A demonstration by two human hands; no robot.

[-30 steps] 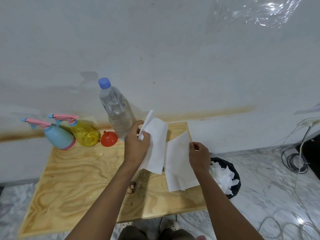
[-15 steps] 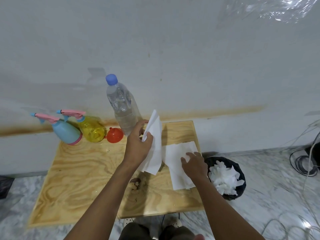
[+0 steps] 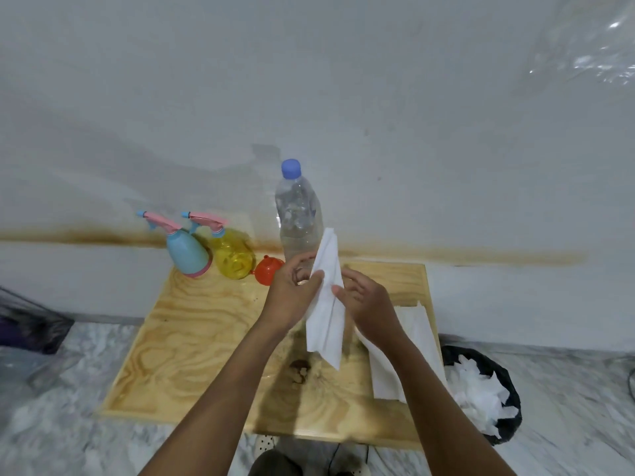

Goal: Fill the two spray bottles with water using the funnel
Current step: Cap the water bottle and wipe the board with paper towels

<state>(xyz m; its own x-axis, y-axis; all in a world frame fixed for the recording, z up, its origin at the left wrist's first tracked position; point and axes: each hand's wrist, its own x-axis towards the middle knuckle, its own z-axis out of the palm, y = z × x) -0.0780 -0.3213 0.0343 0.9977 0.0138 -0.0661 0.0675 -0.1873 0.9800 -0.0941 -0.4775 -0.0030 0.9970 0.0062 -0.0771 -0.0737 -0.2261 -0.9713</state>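
Two spray bottles stood at the far left of the wooden table (image 3: 192, 338), touching each other: one blue spray bottle (image 3: 187, 254) and one yellow spray bottle (image 3: 233, 257), both with pink trigger heads on. One red funnel (image 3: 268, 274) lay just beside the yellow one, partly hidden behind the left hand (image 3: 292, 297). One clear water bottle (image 3: 299, 214) with a blue cap stood upright behind the hands, its base hidden. The left hand pinched one folded white tissue (image 3: 326, 321) held upright above the table; the right hand (image 3: 369, 305) was half spread, fingertips against that tissue. A second tissue (image 3: 409, 341) lay flat, partly covered by the right forearm. One black bin (image 3: 508, 383) of crumpled white paper sat on the floor.
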